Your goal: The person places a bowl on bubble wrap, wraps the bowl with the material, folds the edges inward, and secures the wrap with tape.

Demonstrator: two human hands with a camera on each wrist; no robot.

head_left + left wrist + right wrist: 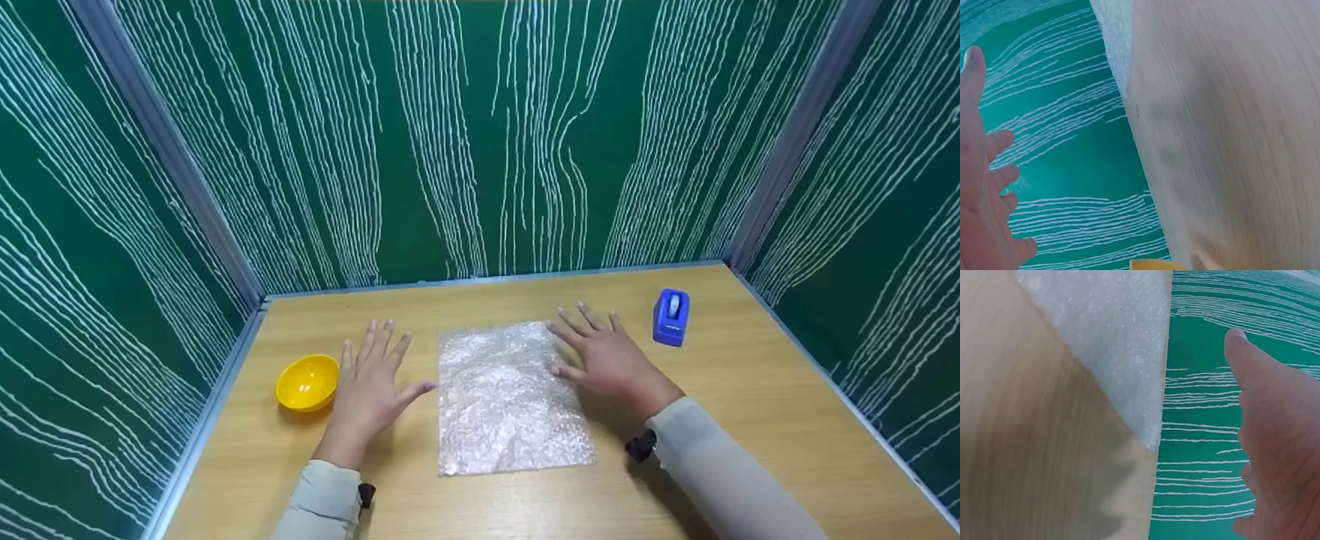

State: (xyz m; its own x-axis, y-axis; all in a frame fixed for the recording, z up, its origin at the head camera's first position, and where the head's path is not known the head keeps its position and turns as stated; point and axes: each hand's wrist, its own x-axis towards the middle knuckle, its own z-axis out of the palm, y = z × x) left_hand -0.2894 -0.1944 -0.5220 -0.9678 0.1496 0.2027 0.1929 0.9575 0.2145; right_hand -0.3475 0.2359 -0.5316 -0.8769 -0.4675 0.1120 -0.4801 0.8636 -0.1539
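Observation:
A rectangular sheet of bubble wrap (510, 405) lies flat at the middle of the wooden table. My left hand (369, 390), fingers spread, hovers between it and a yellow bowl (307, 383) on the left. In the head view the hand overlaps the bowl's right rim. My right hand (611, 360) is spread over the sheet's upper right edge, with thumb and fingertips overlapping that edge. Both wrist views show the left hand (982, 180) and right hand (1280, 433) raised above the tabletop, holding nothing.
A blue tape dispenser (671, 318) stands at the back right of the wooden table (510, 510). Green walls (427, 225) with white wavy lines enclose the table on the left, back and right, joined by grey metal posts (161, 135).

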